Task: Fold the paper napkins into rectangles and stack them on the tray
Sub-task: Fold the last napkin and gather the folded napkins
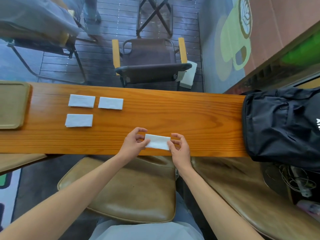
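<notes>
Gripping opposite short ends of a folded white napkin (158,142), both hands worked at the lower centre of the frame, near the front edge of the wooden table (190,122). The left hand (134,142) pinched the napkin's left end, thumb beneath and index finger arched above it. The right hand (179,148) pinched the right end between thumb and fingers, with the index finger raised clear of the paper. The napkin was a flat rectangle; whether it rested on the table or was lifted slightly off it could not be determined.

Three further folded napkins lay flat on the table left of centre, none touching another: one at upper left (81,100), one just beside it to the right (110,103), and one nearer the front edge (79,120). The olive tray (12,104) sat at the left edge of the frame, apart from them. A black backpack (284,125) covered the table's right end
</notes>
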